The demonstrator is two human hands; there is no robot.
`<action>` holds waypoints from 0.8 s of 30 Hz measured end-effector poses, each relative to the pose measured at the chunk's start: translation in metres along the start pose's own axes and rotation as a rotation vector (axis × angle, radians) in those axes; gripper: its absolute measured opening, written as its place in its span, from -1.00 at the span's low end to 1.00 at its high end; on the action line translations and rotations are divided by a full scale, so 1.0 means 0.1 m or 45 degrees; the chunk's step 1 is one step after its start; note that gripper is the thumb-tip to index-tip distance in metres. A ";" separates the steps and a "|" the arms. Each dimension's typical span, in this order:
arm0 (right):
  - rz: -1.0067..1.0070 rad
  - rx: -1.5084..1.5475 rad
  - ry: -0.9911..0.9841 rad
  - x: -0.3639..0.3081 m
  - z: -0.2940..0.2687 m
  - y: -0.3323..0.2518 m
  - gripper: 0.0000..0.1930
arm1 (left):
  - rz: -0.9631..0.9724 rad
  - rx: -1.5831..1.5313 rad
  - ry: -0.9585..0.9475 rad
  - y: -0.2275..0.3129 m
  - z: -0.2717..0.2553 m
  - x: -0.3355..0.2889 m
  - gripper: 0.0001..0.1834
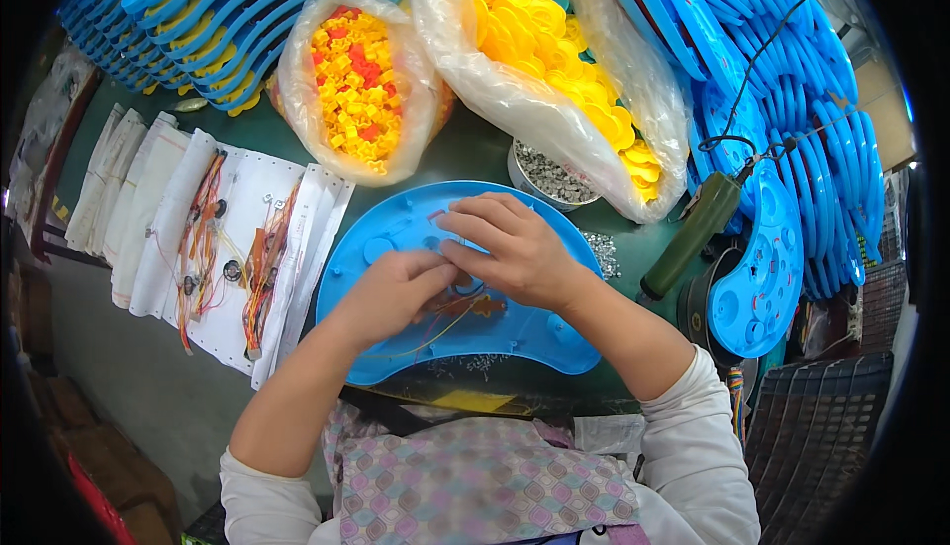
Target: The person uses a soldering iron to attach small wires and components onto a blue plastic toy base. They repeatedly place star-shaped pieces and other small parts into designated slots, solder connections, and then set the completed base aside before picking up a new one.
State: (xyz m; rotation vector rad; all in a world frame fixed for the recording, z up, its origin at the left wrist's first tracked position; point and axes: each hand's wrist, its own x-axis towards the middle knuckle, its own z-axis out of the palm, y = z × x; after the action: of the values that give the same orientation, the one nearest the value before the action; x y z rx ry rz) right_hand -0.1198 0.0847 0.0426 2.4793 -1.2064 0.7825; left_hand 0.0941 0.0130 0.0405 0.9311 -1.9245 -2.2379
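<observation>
A curved blue plastic shell [539, 332] lies in front of me on the green table, its inside with moulded rings and posts facing up. My left hand [401, 293] is closed over its middle, thumb and fingers pressed together. My right hand [520, 253] bends its fingers over the same spot and meets the left fingertips. What they pinch is hidden beneath them. Thin coloured wires [435, 332] run out from under the hands across the shell. A small brown circuit board [485, 306] shows just below the right palm.
Behind the shell stand a bag of small yellow and red parts [361, 90], a bag of yellow discs [554, 41] and a tub of screws [549, 174]. A green electric screwdriver [693, 233] hangs at right by stacked blue shells [811, 149]. Wired boards [233, 268] lie on white sheets at left.
</observation>
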 end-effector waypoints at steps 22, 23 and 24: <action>0.404 0.299 -0.296 0.12 0.30 0.00 -0.88 | 0.569 1.269 0.925 -0.20 0.07 0.06 -0.61; 0.388 0.302 -0.306 0.13 0.30 0.00 -0.88 | 0.557 1.266 0.917 -0.19 0.08 0.07 -0.62; 0.388 0.303 -0.313 0.11 0.31 0.00 -0.88 | 0.574 1.265 0.917 -0.20 0.08 0.08 -0.62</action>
State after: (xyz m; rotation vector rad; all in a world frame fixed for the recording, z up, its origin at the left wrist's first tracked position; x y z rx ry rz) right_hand -0.1032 0.0633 0.0236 2.6797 -1.6984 0.7467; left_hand 0.0904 0.0215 0.0189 0.9895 -2.4170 -0.4958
